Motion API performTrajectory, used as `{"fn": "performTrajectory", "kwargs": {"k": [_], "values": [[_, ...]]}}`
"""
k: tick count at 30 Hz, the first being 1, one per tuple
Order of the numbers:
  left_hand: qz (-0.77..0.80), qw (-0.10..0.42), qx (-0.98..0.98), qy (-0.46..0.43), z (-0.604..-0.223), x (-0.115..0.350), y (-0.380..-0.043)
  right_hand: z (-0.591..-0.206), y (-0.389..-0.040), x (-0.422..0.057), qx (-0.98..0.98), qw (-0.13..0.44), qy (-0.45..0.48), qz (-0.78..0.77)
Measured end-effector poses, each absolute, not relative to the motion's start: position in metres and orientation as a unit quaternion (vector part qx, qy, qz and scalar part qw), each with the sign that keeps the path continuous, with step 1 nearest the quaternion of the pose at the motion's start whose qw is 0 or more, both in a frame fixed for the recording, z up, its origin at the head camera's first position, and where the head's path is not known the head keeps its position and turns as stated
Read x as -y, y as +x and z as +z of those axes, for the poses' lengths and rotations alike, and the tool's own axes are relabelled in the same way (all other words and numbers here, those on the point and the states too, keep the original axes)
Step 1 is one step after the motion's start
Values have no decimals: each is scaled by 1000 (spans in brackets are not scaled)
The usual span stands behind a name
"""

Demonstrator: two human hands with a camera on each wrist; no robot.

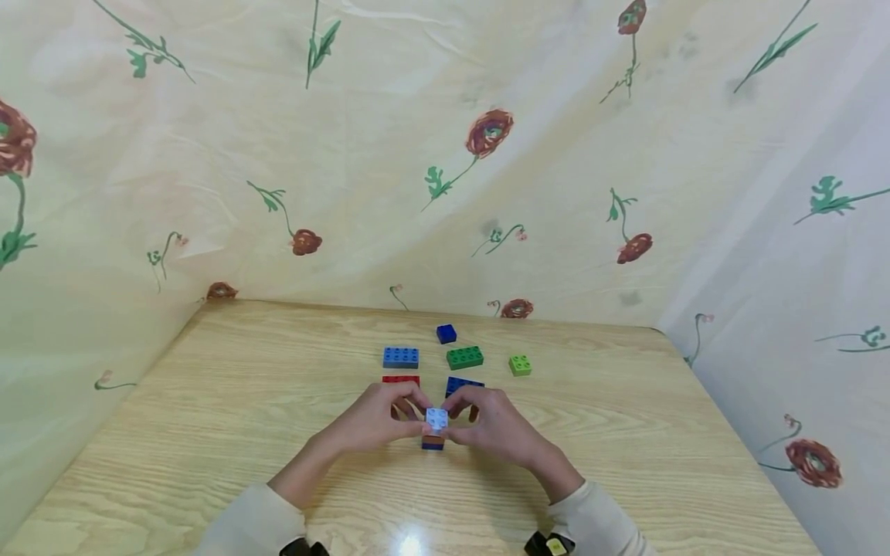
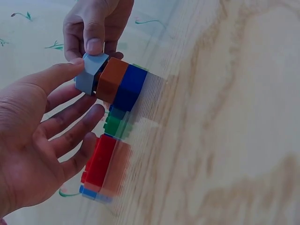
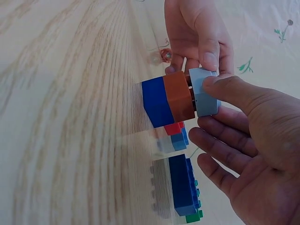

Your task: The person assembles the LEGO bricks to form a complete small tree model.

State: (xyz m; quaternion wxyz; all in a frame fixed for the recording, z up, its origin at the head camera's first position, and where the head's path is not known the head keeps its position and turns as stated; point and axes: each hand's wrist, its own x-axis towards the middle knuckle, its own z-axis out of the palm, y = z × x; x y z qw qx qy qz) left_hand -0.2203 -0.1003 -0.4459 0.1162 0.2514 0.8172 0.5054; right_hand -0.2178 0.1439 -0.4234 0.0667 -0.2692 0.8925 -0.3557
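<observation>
Both hands pinch one light blue block [image 1: 436, 418], the left hand [image 1: 378, 417] from its left side and the right hand [image 1: 495, 421] from its right, each grip narrowed to the width of the block. The thumbs lie against the near side; the fingertips behind the block are partly hidden, so how many of them touch it cannot be told. The remaining fingers of each hand are loosely bent.

The light blue block sits at the top of a column on the table [image 1: 208, 432], above one orange block [image 3: 179, 96] and one blue block [image 3: 157, 102]. A thin gap with studs in it shows between light blue and orange; whether the two have begun to join cannot be made out. In the head view most of the lower two is covered.

Beyond the hands lie six more bricks, four long and two small. The red brick [image 1: 400, 379] is partly covered by the left hand and the dark blue brick [image 1: 464, 386] by the right. Farther back, one mid-blue brick [image 1: 400, 357] and one green brick [image 1: 464, 357] show eight studs each. One lime brick [image 1: 520, 365], with four studs, lies to the right, and one small navy brick [image 1: 446, 333] lies farthest back.

Two pale sleeves [image 1: 257, 521] and two dark wrist devices [image 1: 549, 544] are cut off by the lower edge, and a flowered cloth [image 1: 348, 139] rises behind the table
</observation>
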Motion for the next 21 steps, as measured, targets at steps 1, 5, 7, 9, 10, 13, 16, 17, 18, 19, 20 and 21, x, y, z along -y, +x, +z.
{"fn": "performTrajectory", "kwargs": {"k": [1,5,7,9,10,13,16,17,18,19,20,21], "values": [[505,117,-817,252,-446,100,-221,-423,-218,-144,-892,67,-268,-356],[501,118,-820,251,-447,101,-221,-425,-218,-144,-891,66,-269,-359],[498,120,-823,248,-448,101,-222,-426,-218,-144,-891,65,-270,-360],[496,121,-824,245,-448,101,-222,-427,-218,-144,-889,68,-270,-362],[496,122,-825,244,-448,101,-222,-427,-218,-144,-889,69,-270,-364],[494,122,-825,244,-448,101,-222,-428,-218,-145,-887,73,-270,-367],[493,122,-826,244,-446,101,-222,-428,-218,-145,-886,76,-269,-370],[492,122,-827,243,-446,100,-221,-429,-218,-146,-885,76,-270,-371],[491,122,-828,243,-446,100,-221,-429,-218,-146,-885,77,-270,-373],[489,122,-829,242,-446,101,-221,-430,-219,-146,-884,76,-270,-374],[489,122,-830,241,-445,101,-221,-431,-219,-146,-883,78,-271,-377],[488,122,-830,240,-445,101,-220,-432,-219,-147,-881,78,-271,-379]]}}
